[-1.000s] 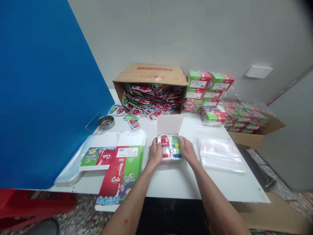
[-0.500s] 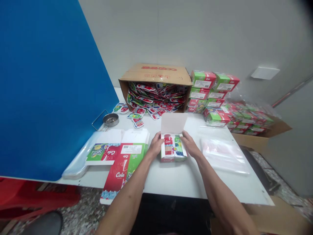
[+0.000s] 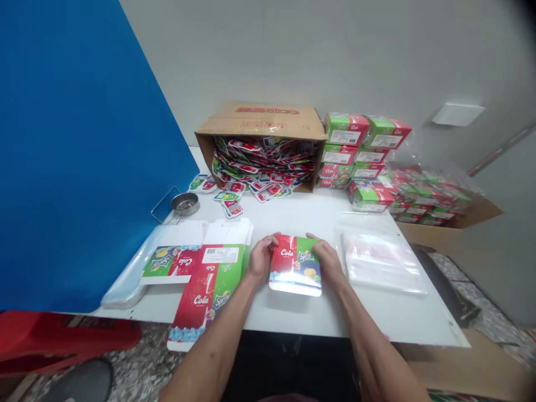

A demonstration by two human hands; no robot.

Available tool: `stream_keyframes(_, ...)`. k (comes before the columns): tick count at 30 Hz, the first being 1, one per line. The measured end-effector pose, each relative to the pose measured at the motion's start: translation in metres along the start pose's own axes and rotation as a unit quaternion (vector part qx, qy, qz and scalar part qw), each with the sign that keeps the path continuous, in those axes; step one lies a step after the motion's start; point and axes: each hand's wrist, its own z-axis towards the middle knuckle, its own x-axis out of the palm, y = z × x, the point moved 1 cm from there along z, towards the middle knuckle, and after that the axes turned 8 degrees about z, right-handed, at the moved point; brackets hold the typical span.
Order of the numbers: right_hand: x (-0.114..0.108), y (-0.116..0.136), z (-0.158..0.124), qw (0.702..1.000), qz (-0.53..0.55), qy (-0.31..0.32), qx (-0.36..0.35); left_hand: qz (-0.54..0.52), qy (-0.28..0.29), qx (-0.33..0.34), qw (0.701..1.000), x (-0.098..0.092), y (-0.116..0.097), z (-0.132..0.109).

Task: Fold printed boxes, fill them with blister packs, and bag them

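A red and green Cola and Sprite box (image 3: 295, 264) stands at the middle of the white table, its printed lid folded down over the top. My left hand (image 3: 262, 255) grips its left side, the fingertips at the back left corner. At the right side my right hand (image 3: 326, 258) holds the box, with fingers over the back right corner. The lid's front edge sticks out toward me, and what lies inside is hidden.
Flat printed cartons (image 3: 213, 285) lie left, beside clear plastic bags (image 3: 129, 282) and a metal dish (image 3: 185, 204). An open cardboard box (image 3: 262, 120) of small packets stands behind. Wrapped boxes (image 3: 345, 129) are stacked back right; more plastic bags (image 3: 381, 262) lie right.
The lid, upright before with its plain inner side showing, has come down toward me over the packets. Both hands stay at the box's sides, and the view has shifted slightly.
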Motion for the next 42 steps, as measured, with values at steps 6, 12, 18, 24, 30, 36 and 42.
stream_keyframes(6,-0.011,0.011,0.005,0.96,-0.257,0.08,-0.076,0.408,0.071,0.123,0.902,-0.008,-0.025,-0.016)
stream_keyframes(12,-0.011,0.038,-0.027,0.818,-0.444,0.238,-0.276,0.592,0.281,0.306,0.691,-0.019,-0.042,-0.04)
stream_keyframes(18,-0.018,0.031,-0.066,0.71,-0.532,0.347,-0.303,0.658,0.346,0.384,0.547,-0.036,-0.037,-0.056)
stream_keyframes(24,-0.021,0.006,-0.065,0.71,-0.514,0.303,-0.373,0.668,0.314,0.44,0.512,-0.038,-0.02,-0.051)
stream_keyframes(30,-0.021,0.003,-0.071,0.704,-0.51,0.283,-0.405,0.644,0.297,0.491,0.506,-0.04,-0.016,-0.055)
stream_keyframes(36,-0.018,0.007,-0.077,0.717,-0.498,0.288,-0.394,0.621,0.248,0.538,0.513,-0.038,-0.01,-0.061)
stream_keyframes(42,-0.012,0.007,-0.082,0.759,-0.481,0.233,-0.371,0.61,0.214,0.559,0.518,-0.037,0.001,-0.07)
